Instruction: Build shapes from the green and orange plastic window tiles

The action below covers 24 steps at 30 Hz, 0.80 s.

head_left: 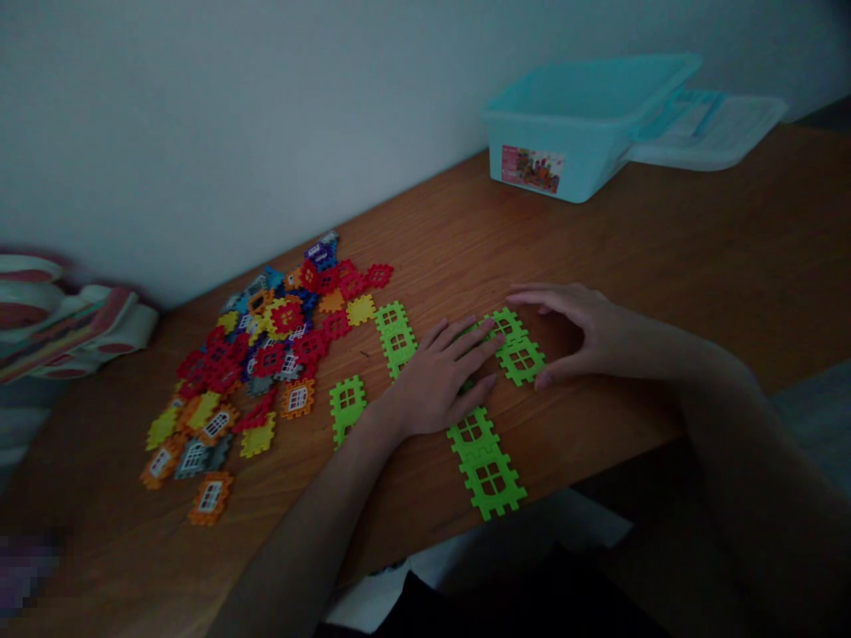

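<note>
Fingers (473, 347) of the left hand (429, 385) — spread wide and flat, palm down, lying over a lime-green plastic window tile (467, 383), only slivers of it showing between them, with no grip to be seen. Fingers (555, 297) of the right hand (591, 328) arched in a broad curve around a joined pair of green tiles (511, 347), thumb tip just beside the lower tile's edge, fingertips past the upper one — wide open, though any light pressure on the pair impossible to tell from this angle.

Nearer the table edge, just below the left hand, a joined green strip (485, 465). Beside the left wrist, a single green tile (347, 408); just past the left knuckles, another green strip (395, 338), partly under the hand.

Farther left, a loose heap of multicoloured tiles (245, 354) — red, orange, yellow, blue and grey, overlapping, many with window openings. All of it on a wooden table (731, 230) set against a white wall (199, 133). Up by the wall, a teal plastic storage box (558, 133) with a picture label (532, 168) on its end, a pale lid (708, 131) just beside it. Past the table's left end, a pink-and-white object (59, 310), too blurred to name.
</note>
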Available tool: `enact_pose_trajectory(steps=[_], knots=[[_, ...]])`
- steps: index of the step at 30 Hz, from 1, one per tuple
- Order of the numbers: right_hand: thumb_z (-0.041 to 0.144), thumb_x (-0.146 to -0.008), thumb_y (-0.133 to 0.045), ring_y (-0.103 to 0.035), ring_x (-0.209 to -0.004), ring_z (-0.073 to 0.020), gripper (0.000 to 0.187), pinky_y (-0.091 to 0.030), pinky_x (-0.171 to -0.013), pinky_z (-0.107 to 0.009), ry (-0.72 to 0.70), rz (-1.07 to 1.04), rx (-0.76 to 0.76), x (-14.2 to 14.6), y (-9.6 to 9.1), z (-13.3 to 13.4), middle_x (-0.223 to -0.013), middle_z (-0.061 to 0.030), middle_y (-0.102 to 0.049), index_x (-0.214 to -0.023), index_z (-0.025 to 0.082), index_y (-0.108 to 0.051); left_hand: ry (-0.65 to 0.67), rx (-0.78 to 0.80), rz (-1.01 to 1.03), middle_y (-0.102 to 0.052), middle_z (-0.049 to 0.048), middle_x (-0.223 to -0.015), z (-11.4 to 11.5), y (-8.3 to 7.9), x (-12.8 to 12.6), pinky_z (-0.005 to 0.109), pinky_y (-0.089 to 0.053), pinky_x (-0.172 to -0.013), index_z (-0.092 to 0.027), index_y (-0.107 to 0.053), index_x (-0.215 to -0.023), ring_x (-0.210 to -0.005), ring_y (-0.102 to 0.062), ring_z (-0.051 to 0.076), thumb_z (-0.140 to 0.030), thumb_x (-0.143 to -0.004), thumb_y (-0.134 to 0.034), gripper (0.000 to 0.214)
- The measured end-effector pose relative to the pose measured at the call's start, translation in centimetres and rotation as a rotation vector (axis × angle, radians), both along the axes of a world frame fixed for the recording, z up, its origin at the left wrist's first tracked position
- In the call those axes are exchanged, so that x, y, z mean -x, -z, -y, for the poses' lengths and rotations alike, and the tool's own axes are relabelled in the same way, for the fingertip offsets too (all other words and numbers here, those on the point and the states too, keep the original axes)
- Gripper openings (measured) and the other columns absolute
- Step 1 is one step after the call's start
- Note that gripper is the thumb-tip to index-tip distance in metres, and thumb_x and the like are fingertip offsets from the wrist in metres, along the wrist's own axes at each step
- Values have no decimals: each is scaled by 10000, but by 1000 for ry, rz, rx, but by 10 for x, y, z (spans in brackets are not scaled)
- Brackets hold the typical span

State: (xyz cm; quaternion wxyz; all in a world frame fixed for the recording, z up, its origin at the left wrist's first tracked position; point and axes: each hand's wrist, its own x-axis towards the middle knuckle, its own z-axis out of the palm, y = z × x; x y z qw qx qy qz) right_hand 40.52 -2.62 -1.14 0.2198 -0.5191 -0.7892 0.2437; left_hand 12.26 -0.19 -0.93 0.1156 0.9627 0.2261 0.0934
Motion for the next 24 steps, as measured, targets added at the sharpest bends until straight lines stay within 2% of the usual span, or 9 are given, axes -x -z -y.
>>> enact_pose_trajectory(steps=[4,14,21,24], knots=[[686,-700,-786,-533,-1328,-415,945,-372,-1115,-600,-28,68,28,2,-5,3,-1450,-98,-627,-1519,304,-511,5,13,-1,-411,75,-1649,-1,1,1,576,-284,-1259,-236,-435,-1537,-1558,-307,277,-406,-1068,-441,498],[684,-741,-759,-557,-1293,-400,819,-386,-1094,-590,-64,46,44,6,-9,1,-1451,-77,-639,-1457,324,-586,7,0,15,-426,80,-1639,0,0,0,576,-290,-1256,-239,-491,-1492,-1554,-319,277,-400,-1066,-445,458],[678,-735,-778,-574,-1287,-393,861,-363,-1119,-627,-25,40,24,6,-3,3,-1465,-84,-623,-1487,338,-535,-15,-12,85,-484,129,-1592,2,-2,-2,539,-359,-1231,-178,-515,-1455,-1501,-413,278,-378,-1060,-456,446],[656,-697,-812,-566,-1309,-398,881,-366,-1129,-647,-14,31,29,8,-5,5,-1462,-78,-623,-1474,337,-547,-52,-43,139,-544,145,-1530,-2,-8,11,506,-436,-1179,-178,-518,-1443,-1412,-514,265,-381,-1059,-459,438]])
